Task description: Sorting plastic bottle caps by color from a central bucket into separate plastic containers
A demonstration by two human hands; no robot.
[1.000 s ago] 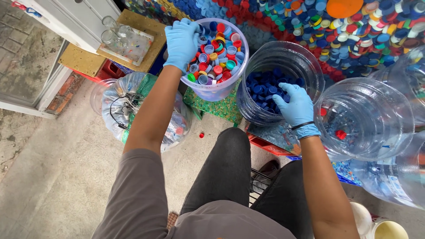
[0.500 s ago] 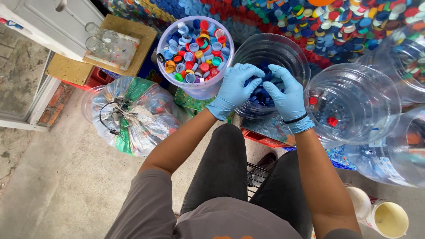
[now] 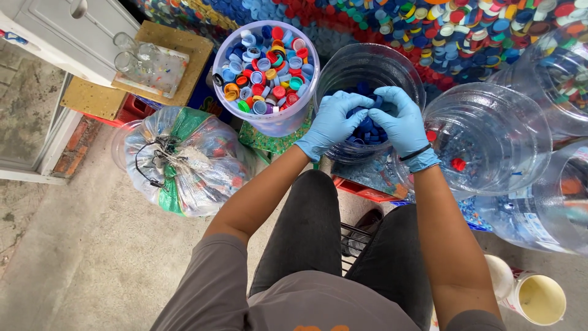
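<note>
Where hands [image 3: 367, 119] meet: mixed-cap tub [image 3: 265, 73] alongside

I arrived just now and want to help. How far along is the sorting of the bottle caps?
Done: blue caps already lie in the clear container, and a few red ones in the clear jug. In hand: the left hand and right hand meet over the blue caps. Left: the mixed-cap tub is full.

gloved left hand [image 3: 334, 122], right hand [image 3: 401, 122], blue caps [image 3: 367, 132]
</note>
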